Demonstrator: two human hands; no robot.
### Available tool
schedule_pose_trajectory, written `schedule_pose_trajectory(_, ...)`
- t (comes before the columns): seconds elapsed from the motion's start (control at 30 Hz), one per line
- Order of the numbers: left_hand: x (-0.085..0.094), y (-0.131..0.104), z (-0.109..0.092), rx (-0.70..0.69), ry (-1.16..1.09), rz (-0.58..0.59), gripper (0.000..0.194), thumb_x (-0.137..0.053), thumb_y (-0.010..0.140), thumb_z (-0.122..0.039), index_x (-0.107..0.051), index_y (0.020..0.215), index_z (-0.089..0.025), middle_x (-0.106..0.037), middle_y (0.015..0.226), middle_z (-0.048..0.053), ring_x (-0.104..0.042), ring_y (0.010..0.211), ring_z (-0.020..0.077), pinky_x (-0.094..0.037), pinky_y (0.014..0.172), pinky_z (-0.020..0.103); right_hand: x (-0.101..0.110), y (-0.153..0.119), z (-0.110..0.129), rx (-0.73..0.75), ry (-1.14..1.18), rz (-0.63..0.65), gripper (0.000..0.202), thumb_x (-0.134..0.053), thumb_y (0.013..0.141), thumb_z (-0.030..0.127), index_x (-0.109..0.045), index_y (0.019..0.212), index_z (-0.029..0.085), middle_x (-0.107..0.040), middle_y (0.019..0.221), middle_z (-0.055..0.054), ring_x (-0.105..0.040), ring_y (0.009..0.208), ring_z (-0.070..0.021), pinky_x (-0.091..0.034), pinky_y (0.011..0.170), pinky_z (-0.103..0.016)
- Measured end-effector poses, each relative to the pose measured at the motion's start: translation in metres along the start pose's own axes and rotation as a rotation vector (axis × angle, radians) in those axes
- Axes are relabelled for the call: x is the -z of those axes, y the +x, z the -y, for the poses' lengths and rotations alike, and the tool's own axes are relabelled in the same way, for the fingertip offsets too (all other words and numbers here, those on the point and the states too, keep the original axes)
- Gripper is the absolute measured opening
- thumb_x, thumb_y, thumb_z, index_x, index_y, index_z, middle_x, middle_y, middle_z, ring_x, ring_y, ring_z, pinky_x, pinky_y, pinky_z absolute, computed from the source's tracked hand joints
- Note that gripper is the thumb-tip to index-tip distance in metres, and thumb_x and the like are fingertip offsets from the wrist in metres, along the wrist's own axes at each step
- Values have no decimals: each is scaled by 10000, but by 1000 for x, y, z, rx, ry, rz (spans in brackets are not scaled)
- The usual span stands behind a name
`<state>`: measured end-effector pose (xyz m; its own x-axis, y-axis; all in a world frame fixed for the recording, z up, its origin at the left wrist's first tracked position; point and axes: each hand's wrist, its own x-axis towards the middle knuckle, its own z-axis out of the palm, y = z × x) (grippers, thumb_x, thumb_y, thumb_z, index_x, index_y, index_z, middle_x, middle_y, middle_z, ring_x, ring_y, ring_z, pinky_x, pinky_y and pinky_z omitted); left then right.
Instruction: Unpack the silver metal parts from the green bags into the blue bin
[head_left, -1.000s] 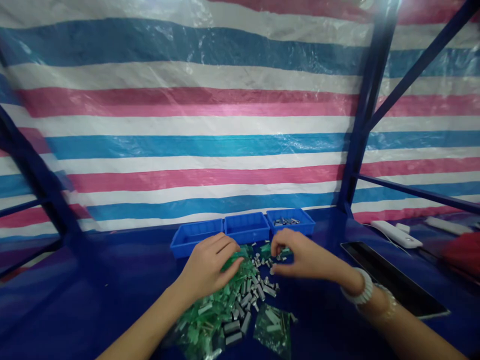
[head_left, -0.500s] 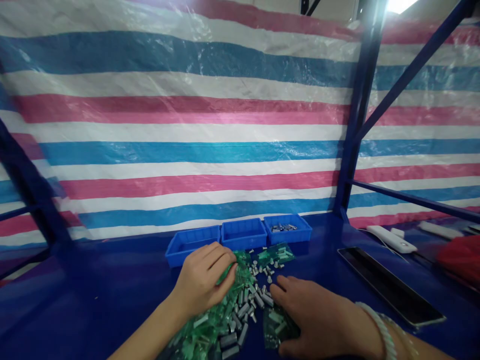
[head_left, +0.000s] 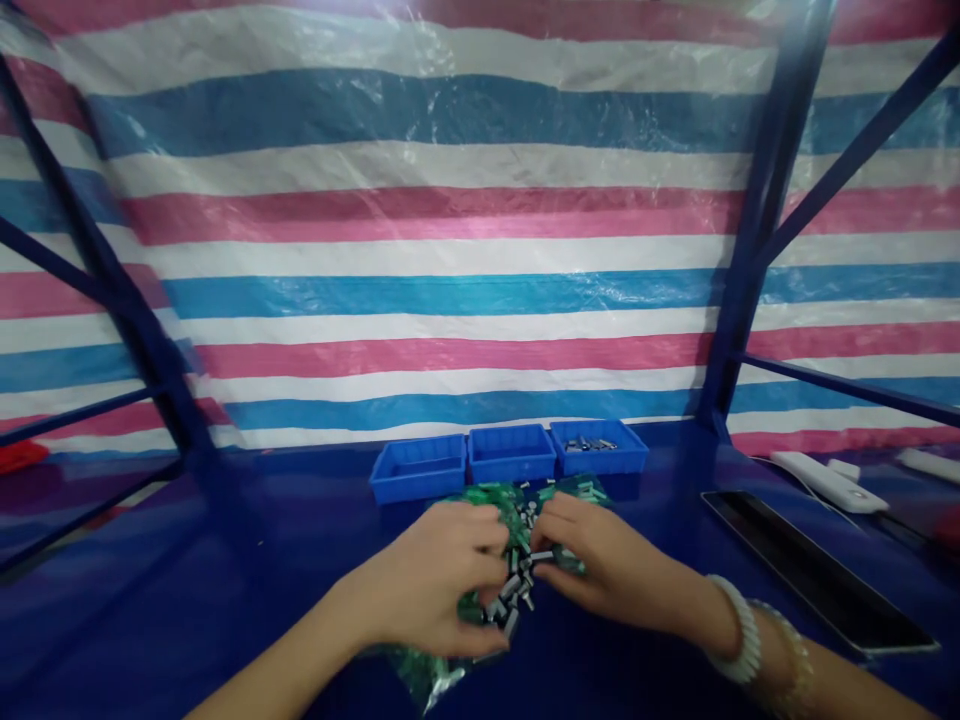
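Note:
A pile of silver metal spacers and small screws (head_left: pixel 517 590) lies between my hands, with green plastic bags (head_left: pixel 491 495) around and under it. My left hand (head_left: pixel 446 575) is cupped over the left of the pile, thumb and fingers apart, touching the metal pieces and hiding part of the bags. On the other side, my right hand (head_left: pixel 600 550) has its fingers curled round a small green bag of metal pieces (head_left: pixel 566 560). Another green bag with spacers (head_left: pixel 585 488) lies just beyond it.
Three blue bins stand in a row behind the pile: a left bin (head_left: pixel 420 490), a middle bin (head_left: pixel 512 470) and a right bin (head_left: pixel 600 462) holding metal parts. A dark phone (head_left: pixel 814 570) and a white power strip (head_left: pixel 829 485) lie on the right. Blue frame posts (head_left: pixel 765 240) flank the table.
My right hand has moved away from me and closed round the small green bag. My left hand has come nearer me, over the metal pieces. The view has shifted left.

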<state>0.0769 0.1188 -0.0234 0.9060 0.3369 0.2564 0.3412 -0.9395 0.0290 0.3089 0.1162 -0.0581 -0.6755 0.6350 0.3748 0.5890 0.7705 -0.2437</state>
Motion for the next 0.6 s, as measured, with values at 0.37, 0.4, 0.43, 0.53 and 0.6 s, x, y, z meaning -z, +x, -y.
schedule_pose_trajectory(0.37, -22, -3, -14, -9, 80, 154, 290, -831, 557, -314, -581, 621, -181, -616, 702, -26, -585, 711, 170, -412, 650, 319, -12, 12, -20, -70, 116, -317, 101, -531, 822, 118, -563, 748, 178, -604, 726, -15, -514, 740, -173, -363, 705, -315)
schedule_pose_trajectory(0.4, -23, -3, -16, -16, 86, 151, 275, -819, 572, -300, -579, 624, -177, -619, 711, -19, -587, 714, 172, -414, 647, 318, -11, 12, -22, -78, 129, -329, 101, -534, 816, 116, -566, 743, 177, -606, 720, -14, -519, 734, -172, -365, 702, -314)
schedule_pose_trajectory(0.43, -25, -3, -17, -19, 83, 144, 262, -811, 577, -284, -577, 623, -175, -620, 711, -15, -588, 711, 173, -415, 641, 316, -11, 13, -24, -85, 149, -340, 96, -542, 807, 116, -571, 737, 176, -607, 714, -15, -525, 728, -171, -370, 699, -313)
schedule_pose_trajectory(0.53, -29, -3, -17, 0, -30, 98, 216, -796, 556, -212, -596, 633, -186, -604, 678, -31, -581, 670, 160, -408, 614, 295, -10, 13, -27, -124, 277, -361, 63, -583, 780, 142, -595, 727, 173, -617, 715, -18, -549, 721, -168, -400, 696, -304)
schedule_pose_trajectory(0.6, -30, -1, -14, 45, -193, -5, 182, -758, 551, -140, -612, 645, -194, -575, 649, -42, -559, 634, 140, -391, 580, 266, -11, 14, -27, -191, 438, -363, 72, -609, 783, 197, -609, 715, 172, -618, 704, -15, -553, 688, -158, -413, 665, -290)
